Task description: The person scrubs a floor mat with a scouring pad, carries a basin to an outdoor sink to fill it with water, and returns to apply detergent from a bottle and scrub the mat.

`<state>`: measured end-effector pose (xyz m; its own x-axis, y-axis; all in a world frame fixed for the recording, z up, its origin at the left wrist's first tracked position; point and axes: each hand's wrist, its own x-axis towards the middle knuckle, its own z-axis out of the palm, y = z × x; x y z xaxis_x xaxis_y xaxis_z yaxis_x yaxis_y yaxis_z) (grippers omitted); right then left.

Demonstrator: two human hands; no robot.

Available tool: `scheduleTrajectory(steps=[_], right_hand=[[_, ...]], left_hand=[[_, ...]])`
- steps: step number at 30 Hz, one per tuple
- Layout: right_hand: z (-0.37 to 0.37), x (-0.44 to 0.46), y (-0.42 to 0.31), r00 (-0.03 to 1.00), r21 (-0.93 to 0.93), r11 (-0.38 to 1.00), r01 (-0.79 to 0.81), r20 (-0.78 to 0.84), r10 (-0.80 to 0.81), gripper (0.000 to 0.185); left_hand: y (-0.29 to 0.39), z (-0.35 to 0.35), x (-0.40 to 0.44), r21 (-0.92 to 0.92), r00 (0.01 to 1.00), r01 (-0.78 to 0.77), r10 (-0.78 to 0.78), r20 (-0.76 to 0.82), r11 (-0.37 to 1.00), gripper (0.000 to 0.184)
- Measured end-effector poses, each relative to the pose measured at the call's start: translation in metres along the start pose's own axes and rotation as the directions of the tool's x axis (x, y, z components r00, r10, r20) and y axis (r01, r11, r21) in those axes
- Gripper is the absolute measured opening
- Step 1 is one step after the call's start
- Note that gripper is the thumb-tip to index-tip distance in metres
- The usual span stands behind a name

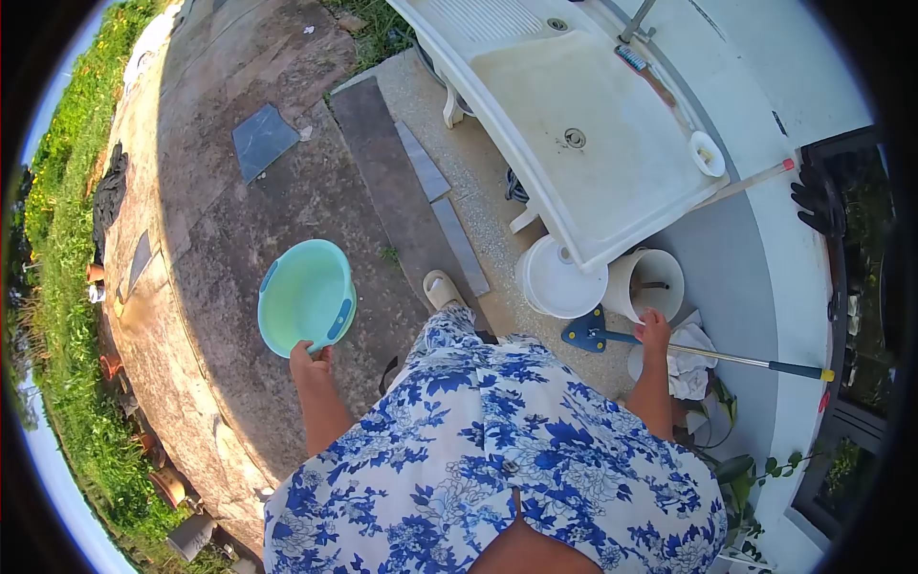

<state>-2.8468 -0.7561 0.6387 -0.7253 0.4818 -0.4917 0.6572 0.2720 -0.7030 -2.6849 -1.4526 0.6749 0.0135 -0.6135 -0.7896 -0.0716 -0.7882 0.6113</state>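
Observation:
My left hand (pixel 312 361) is closed on the near rim of a light green plastic basin (pixel 304 292), which has blue grips on its sides and looks to have nothing in it. My right hand (pixel 653 330) has its fingers closed at the near rim of a white bucket (pixel 623 287). Inside that bucket lies a brownish stick-like thing. A mop (pixel 585 332) with a blue triangular head has its pole running past my right wrist, against the wall. Beside the bucket stands another white bucket with a lid (pixel 564 277).
A white sink (pixel 535 115) stands ahead on the right, with a brush (pixel 631 59) and a small white dish (pixel 706 155) on its edge. White cloth (pixel 690 362) and a plant (pixel 736 478) are at my right. A loose slate tile (pixel 265 142) lies on the stone ground.

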Motion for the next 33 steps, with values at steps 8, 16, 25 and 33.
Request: scheduleTrajectory(steps=[8,16,25,33], right_hand=[[0.051,-0.004,-0.081,0.982,0.07,0.995,-0.069,-0.17,0.08,0.03],[0.086,0.08,-0.245,0.973,0.186,0.978,0.094,-0.224,-0.051,0.034],[0.141,0.271,-0.436,0.832,-0.288,0.84,0.461,-0.19,-0.521,0.036],[0.169,0.363,-0.518,0.693,-0.489,0.672,0.556,-0.174,-0.7,0.049]], left_hand=[[0.09,0.27,-0.054,0.16,0.833,-0.135,0.025,0.553,0.978,0.03],[0.046,0.434,-0.135,0.438,0.544,-0.225,-0.26,0.798,0.87,0.041],[-0.02,0.585,-0.19,0.654,0.497,-0.381,-0.451,0.741,0.654,0.047],[-0.053,0.645,-0.207,0.714,0.444,-0.404,-0.56,0.699,0.572,0.05]])
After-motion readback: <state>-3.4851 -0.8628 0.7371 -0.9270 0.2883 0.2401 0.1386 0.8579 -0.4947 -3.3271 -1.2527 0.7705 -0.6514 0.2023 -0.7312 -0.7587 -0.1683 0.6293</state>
